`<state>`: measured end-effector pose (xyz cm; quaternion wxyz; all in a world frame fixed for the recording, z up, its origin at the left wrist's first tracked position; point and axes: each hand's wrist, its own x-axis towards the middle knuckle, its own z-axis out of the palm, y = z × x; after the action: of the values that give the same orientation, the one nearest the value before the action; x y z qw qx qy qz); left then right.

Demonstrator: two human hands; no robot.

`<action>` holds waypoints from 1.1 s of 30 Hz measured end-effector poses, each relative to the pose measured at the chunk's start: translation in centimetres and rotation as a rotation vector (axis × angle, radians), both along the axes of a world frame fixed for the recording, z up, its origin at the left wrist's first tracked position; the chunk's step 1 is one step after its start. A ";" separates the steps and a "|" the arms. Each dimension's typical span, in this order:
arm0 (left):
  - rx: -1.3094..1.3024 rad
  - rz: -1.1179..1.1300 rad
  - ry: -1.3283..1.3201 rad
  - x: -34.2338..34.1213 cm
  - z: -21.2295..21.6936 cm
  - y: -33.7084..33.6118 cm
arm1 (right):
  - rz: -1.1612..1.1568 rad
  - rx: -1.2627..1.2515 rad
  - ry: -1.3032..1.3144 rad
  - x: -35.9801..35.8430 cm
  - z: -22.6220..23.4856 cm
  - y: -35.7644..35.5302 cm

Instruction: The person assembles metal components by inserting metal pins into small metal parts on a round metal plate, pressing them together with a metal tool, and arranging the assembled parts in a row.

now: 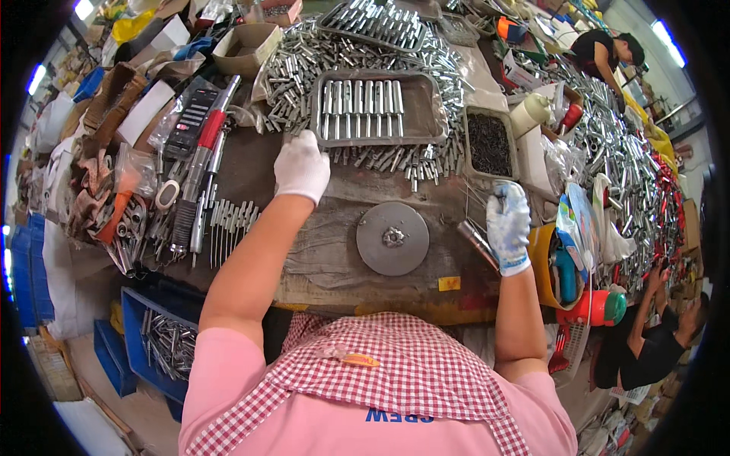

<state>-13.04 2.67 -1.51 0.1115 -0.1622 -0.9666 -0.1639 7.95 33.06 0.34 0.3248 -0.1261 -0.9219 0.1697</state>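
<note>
1. The left hand (302, 166) – in a white glove – reaches forward to the heap of short metal tubes (296, 64) that lies on the table (334, 251), at the near-left corner of a grey tray (422, 106). Its fingers curl down onto the loose tubes at the heap's edge; whether they have closed on one I cannot tell.

2. The right hand (508, 224), in a white glove with blue marks, has its grip closed around a slim metal tube (477, 242) that points down and to the left from the fist.

3. The grey tray holds a neat row of tubes standing side by side; more lie loose around it on all sides.

4. Between the hands a flat round metal disc (393, 238) with a small hub at its middle rests on the table. Right of the tray sits a small bin of dark screws (489, 143).

5. Handling, as a judgement: the tubes look stiff, smooth and light – likely slippery under cloth gloves and ready to roll. A pinch across the middle of the length seems the safest hold, one piece at a time from the heap's edge.

6. To the left lie red-handled tools (207, 144) and a fan of thin metal pins (232, 220).
</note>
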 end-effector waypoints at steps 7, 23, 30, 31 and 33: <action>0.184 0.081 -0.208 -3.7 -0.8 0.1 | 0.146 -0.504 0.084 1.7 1.5 -3.8; -0.045 -0.108 -0.470 4.6 2.9 -3.9 | 0.406 -0.244 -0.087 3.1 3.2 -8.7; 0.010 -0.299 -0.179 8.4 0.4 -4.9 | 0.525 -0.302 -0.154 2.1 2.9 -11.1; 0.006 -0.296 -0.177 8.7 0.2 -4.6 | 0.541 -0.307 -0.151 1.9 2.9 -11.5; 0.026 -0.279 -0.139 9.1 -0.6 -4.4 | 0.561 -0.318 -0.187 1.8 2.8 -12.2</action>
<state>-3.94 -1.75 -2.11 0.0225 -0.2820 -0.9378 -0.2011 9.72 20.88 3.14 0.1558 0.0685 -0.9083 0.3821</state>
